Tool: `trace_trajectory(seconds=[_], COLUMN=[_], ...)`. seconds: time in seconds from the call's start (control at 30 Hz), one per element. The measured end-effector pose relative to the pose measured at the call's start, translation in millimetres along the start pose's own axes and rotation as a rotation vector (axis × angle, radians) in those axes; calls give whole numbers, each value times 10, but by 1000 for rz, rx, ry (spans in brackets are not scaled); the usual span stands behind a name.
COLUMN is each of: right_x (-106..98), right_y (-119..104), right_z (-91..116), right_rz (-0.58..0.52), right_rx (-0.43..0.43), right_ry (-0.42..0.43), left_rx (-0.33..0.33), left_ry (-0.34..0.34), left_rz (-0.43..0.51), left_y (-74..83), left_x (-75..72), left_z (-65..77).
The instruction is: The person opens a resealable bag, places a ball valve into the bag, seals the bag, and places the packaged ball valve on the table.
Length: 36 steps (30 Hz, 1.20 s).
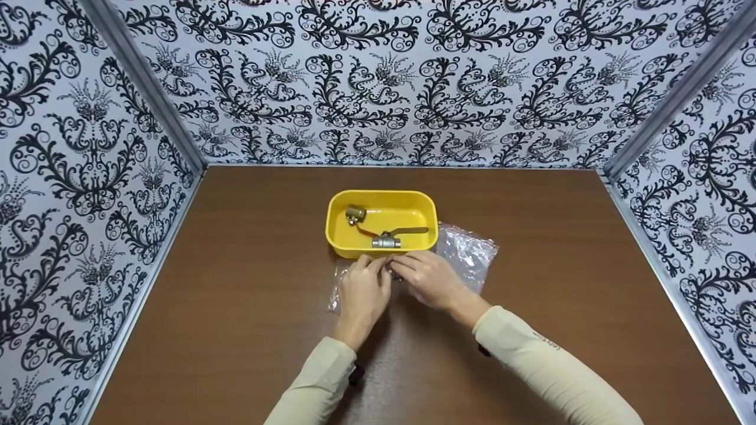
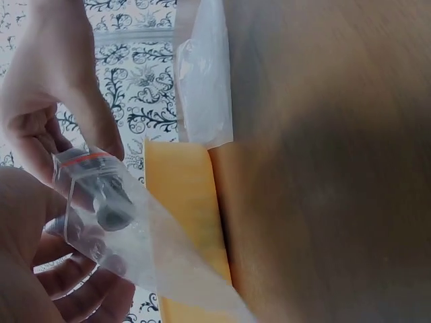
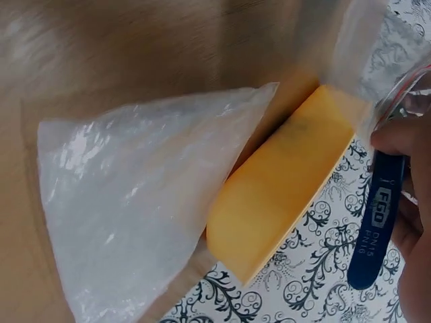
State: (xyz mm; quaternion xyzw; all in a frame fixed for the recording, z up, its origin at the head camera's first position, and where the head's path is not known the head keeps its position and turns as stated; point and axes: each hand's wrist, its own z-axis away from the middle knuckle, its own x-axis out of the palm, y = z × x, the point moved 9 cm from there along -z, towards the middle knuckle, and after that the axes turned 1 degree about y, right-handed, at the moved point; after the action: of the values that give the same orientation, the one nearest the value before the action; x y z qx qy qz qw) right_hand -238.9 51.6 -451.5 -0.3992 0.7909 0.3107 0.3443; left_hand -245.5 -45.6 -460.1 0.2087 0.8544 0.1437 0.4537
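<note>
My left hand [image 1: 361,295] and right hand [image 1: 431,279] meet just in front of the yellow bin [image 1: 354,254]. In the left wrist view, the left hand [image 2: 20,235] holds a clear zip bag [image 2: 138,249] with a red stripe along its mouth. A dark metal valve part [image 2: 116,208] shows through the plastic near that mouth. The right hand [image 3: 414,208] grips the valve by its blue lever handle [image 3: 377,222], marked FGO DN15 PN16. In the head view the fingers mostly hide the valve.
Inside the bin lie a lever ball valve [image 1: 387,242] and a brass-coloured fitting [image 1: 355,213]. Another clear plastic bag [image 1: 466,254] lies flat on the brown table [image 1: 254,277], right of the bin. Patterned walls [image 1: 378,88] enclose the table's back and sides.
</note>
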Motion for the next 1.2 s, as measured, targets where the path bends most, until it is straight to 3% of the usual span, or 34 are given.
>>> trace_trajectory(seconds=[0.13,0.4,0.5,0.6,0.77,0.83,0.9,1.07,1.13,1.2], right_x=[-17,8,46,98,158,168,180,225,263,304], right_y=[-53,-261,-306,-291,-143,-119,-156,-338,-339,-299], right_z=[-19,-2,-2,-13,-17,-7,-2,33,44,34], right_rz=[4,-5,-7,-3,-62,-73,-71,-16,9,13], right_rx=[-3,-186,-213,-158,103,155,121,-89,-86,-22], right_ry=[7,45,26,-20,-83,-83,-76,-46,-59,-93], left_rx=[-7,-73,-101,-95,-73,-85,-106,-139,-134,-133], left_ry=[13,-8,-21,-27,-34,-35,-45,-72,-74,-77], left_rz=[15,113,156,177,186,203,225,266,272,277], left_y=[1,-92,-140,-142,-102,-105,-115,-139,-135,-130], left_x=[-7,0,5,5,-5,-10,-9,36,50,60], left_z=[7,8,16,21,34,36,36,48,53,53])
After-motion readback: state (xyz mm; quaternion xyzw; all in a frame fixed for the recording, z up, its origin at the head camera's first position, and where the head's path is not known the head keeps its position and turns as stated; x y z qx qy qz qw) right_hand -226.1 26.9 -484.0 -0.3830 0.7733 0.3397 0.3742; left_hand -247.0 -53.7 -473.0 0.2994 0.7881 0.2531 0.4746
